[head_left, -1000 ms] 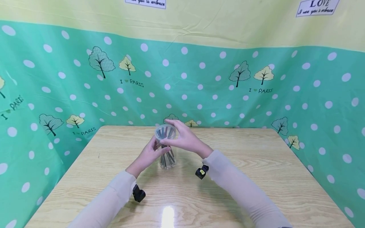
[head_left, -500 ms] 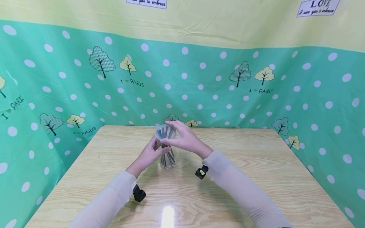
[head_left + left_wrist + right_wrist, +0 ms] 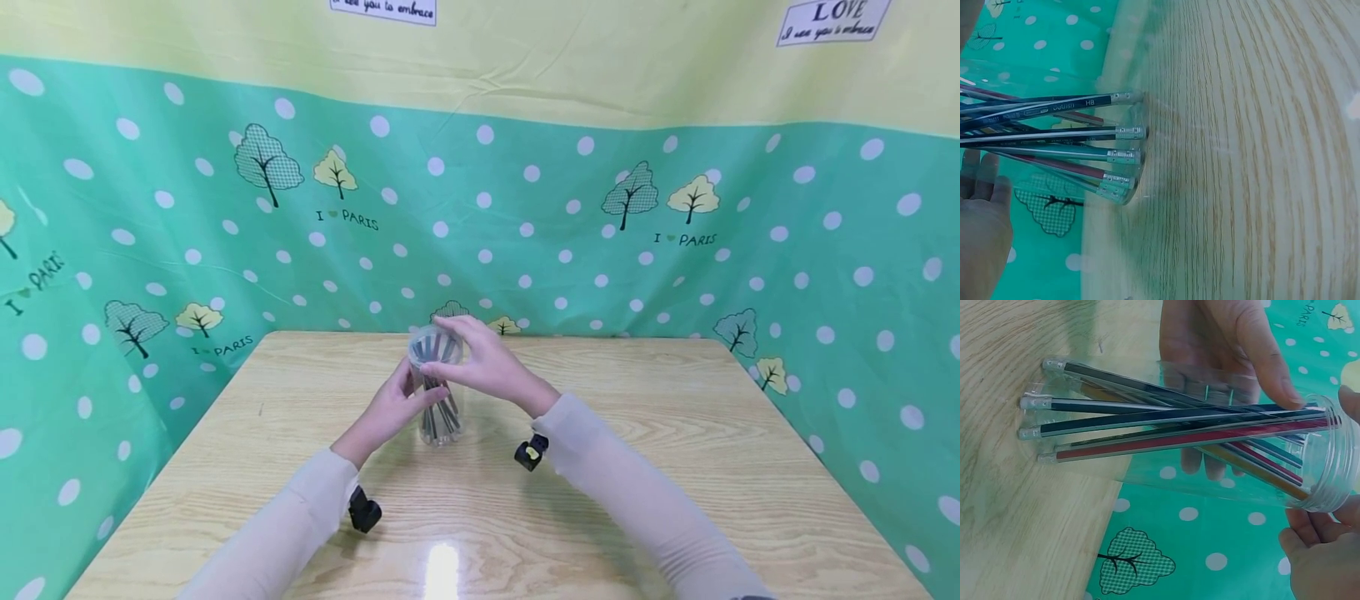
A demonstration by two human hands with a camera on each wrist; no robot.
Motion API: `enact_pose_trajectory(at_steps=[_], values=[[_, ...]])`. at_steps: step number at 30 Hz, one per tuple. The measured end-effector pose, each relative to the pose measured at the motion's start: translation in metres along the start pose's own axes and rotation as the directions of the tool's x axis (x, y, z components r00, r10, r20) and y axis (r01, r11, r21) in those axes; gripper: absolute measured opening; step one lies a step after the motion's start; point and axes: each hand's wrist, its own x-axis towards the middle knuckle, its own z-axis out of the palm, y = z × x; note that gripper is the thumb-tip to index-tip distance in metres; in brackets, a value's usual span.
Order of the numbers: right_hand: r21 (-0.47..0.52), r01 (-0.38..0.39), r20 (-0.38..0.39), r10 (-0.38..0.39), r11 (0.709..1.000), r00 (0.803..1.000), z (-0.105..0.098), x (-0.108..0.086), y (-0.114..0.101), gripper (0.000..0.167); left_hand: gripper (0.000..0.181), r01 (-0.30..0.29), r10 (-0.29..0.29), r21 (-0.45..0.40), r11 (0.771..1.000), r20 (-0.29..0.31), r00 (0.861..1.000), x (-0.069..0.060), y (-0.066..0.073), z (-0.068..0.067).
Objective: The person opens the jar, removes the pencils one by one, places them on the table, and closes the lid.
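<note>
A tall clear plastic jar [image 3: 442,429] stands upright on the table with several pencils [image 3: 440,408] leaning inside it. In the left wrist view the dark pencils [image 3: 1085,134], one marked HB, have their eraser ends at the jar's bottom. My left hand [image 3: 393,403] grips the jar's upper side, its thumb across the front and its fingers behind. At the top, my right hand [image 3: 489,363] holds the round clear rim [image 3: 1325,456] between thumb and fingers. Whether a separate lid sits on that rim is hard to tell. Part of the left palm is hidden.
The light wood-grain table [image 3: 637,483] spreads out on all sides of the jar. A green and yellow patterned cloth [image 3: 555,208] hangs behind the table and at both sides. Small black cameras [image 3: 364,510] are strapped at the wrists.
</note>
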Motion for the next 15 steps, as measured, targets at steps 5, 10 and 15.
enact_pose_trajectory(at_steps=[5,10,15], values=[[-0.001,0.022,-0.014,-0.022,1.000,1.000,-0.002,0.002,-0.002,0.078,0.075,0.012,-0.012,-0.008,1.000,-0.003,1.000,-0.002,0.000,0.000],[0.001,0.040,-0.020,-0.040,0.999,0.999,-0.006,0.002,-0.005,0.077,0.076,0.020,-0.020,-0.021,1.000,-0.001,1.000,-0.003,0.000,0.000],[0.008,0.050,-0.027,-0.049,0.999,0.998,-0.011,0.000,-0.009,0.077,0.078,0.023,-0.024,-0.017,1.000,-0.006,1.000,-0.002,0.001,0.000]])
